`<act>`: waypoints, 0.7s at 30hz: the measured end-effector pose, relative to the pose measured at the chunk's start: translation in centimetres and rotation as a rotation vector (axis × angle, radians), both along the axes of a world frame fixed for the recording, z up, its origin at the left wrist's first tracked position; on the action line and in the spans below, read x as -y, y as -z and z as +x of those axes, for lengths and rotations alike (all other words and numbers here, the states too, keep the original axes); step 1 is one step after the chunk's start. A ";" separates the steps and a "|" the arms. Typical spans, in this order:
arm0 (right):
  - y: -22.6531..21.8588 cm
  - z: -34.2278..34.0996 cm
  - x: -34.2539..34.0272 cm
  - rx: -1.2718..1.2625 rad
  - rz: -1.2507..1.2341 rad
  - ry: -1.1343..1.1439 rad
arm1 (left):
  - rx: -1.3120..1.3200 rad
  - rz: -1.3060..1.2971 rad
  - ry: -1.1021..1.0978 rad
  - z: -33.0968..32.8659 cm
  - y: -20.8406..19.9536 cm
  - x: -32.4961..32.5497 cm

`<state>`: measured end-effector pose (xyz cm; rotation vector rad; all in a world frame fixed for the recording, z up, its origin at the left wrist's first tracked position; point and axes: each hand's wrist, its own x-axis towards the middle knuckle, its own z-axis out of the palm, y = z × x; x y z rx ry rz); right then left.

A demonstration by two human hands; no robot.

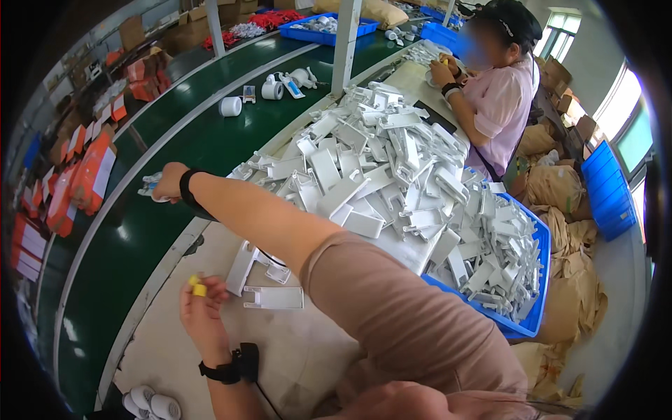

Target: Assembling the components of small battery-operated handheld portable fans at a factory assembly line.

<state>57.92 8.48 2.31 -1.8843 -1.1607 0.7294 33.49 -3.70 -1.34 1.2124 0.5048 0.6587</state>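
Observation:
My right arm reaches across to the green conveyor belt. There my right hand (170,183) is closed on a small white and pale-blue part (149,185), mostly hidden by the fingers. Lower down, over the pale worktable, my left hand (202,301) is raised with its fingers loosely apart and nothing visible in it; yellow wraps (199,288) cover fingertips. Beside it lie a flat white plastic housing (280,297) and another white housing (241,267), tilted, next to a small clear-and-white part (276,269). Black bands circle both wrists.
A big heap of white plastic housings (350,161) covers the table's far side, with more in a blue crate (535,280). White round parts (229,106) ride the belt (203,150). Opposite sits a co-worker (500,98). White cylinders (164,406) lie at the near left.

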 end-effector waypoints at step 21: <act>-4.7 -12.7 25.0 0.667 0.792 -0.192 | 0.398 -0.031 -0.273 -3.8 -4.7 2.9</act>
